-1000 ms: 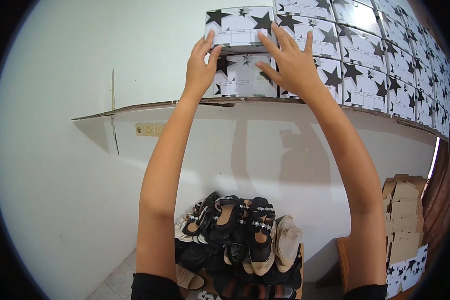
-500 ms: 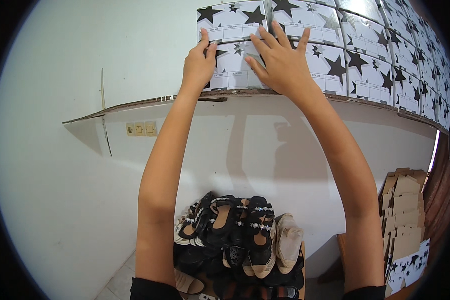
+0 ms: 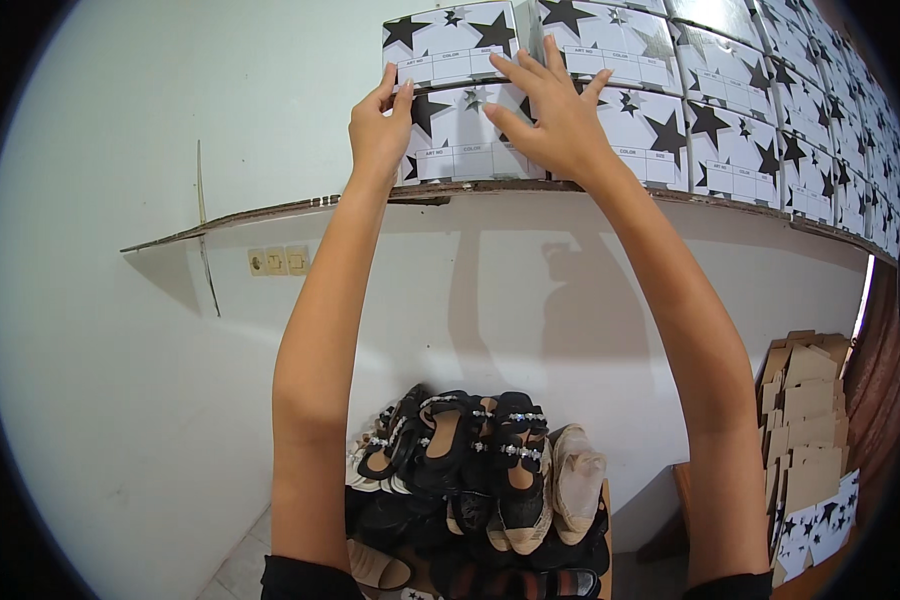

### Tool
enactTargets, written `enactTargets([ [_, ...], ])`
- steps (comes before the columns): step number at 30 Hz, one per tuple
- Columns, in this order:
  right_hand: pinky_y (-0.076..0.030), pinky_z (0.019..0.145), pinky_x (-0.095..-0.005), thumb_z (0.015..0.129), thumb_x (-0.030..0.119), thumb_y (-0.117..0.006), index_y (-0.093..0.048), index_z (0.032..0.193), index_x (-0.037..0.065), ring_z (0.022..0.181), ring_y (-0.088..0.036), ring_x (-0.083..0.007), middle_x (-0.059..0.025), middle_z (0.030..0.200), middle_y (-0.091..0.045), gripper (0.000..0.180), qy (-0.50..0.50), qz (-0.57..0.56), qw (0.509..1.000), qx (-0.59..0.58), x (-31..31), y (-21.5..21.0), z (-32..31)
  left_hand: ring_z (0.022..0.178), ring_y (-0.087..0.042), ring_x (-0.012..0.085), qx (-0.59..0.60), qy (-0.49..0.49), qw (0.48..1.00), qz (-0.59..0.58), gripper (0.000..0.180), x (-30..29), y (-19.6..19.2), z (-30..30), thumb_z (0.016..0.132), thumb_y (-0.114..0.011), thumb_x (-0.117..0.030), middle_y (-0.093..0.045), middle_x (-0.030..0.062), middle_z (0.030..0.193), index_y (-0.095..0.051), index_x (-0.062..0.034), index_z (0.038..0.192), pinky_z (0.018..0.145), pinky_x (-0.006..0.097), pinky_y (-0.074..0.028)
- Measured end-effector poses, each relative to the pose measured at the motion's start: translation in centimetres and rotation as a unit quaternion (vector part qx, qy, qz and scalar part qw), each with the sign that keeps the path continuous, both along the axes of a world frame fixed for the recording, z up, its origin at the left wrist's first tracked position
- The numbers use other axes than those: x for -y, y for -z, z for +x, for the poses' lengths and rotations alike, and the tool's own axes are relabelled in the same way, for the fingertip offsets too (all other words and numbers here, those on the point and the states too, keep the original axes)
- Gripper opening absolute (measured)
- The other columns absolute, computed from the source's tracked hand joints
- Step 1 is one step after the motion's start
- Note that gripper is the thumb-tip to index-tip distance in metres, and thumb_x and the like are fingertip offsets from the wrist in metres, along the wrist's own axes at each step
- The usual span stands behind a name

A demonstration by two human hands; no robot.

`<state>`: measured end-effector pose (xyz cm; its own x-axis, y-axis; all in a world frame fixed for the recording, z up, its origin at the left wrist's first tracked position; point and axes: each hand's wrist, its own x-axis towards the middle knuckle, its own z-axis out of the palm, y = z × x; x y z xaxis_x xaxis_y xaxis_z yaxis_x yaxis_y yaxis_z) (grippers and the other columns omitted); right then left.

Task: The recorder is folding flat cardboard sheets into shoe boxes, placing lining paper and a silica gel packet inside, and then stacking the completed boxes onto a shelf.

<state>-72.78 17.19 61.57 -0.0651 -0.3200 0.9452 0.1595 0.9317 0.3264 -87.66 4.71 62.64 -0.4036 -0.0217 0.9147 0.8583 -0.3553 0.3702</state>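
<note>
On the wall shelf, a white shoe box with black and grey stars sits on top of a matching lower shoe box at the row's left end. My left hand grips the upper box's lower left corner, thumb in front and fingers along its side. My right hand is open, with fingers spread. Its index fingertip touches the upper box's front near the right edge, and its longer fingers reach up by the gap beside the neighbouring shoe box. The thumb lies before the lower box.
Star-patterned boxes continue rightward along the wooden shelf. Below, black and beige shoes are heaped. Flattened cardboard boxes lean at the lower right. Wall switches sit under the shelf.
The upper box has shifted slightly left, and the gap on its right has widened. My left hand moved left with it; my right hand's fingers stay spread beside it.
</note>
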Motion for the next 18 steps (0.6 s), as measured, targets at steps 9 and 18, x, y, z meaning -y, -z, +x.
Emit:
enactTargets([
  [9,0.008,0.09,-0.0722,0.077,0.036,-0.055,-0.053,0.12,0.014,0.132,-0.02,-0.0343,-0.0199,0.128,-0.044,0.048,-0.037,-0.007,0.999,-0.004,-0.2,0.0,0.6,0.083,-0.057,0.0102,-0.049,0.032,0.998,0.038,0.031,0.3,0.2,-0.4,0.085,-0.057,-0.016,-0.063,0.0087,0.105,-0.058,-0.0065,0.114,0.08,0.025,-0.042],
  [18,0.002,0.088,-0.0754,0.079,0.026,-0.05,-0.058,0.104,-0.002,0.125,-0.032,-0.0366,-0.0184,0.112,-0.053,0.039,0.185,0.081,0.971,-0.13,0.3,0.5,-1.0,0.07,-0.055,0.0105,-0.062,0.004,0.998,0.03,0.027,0.2,0.0,-0.3,0.085,-0.057,-0.021,-0.066,0.0073,0.088,-0.063,-0.0065,0.107,0.069,0.025,-0.044],
])
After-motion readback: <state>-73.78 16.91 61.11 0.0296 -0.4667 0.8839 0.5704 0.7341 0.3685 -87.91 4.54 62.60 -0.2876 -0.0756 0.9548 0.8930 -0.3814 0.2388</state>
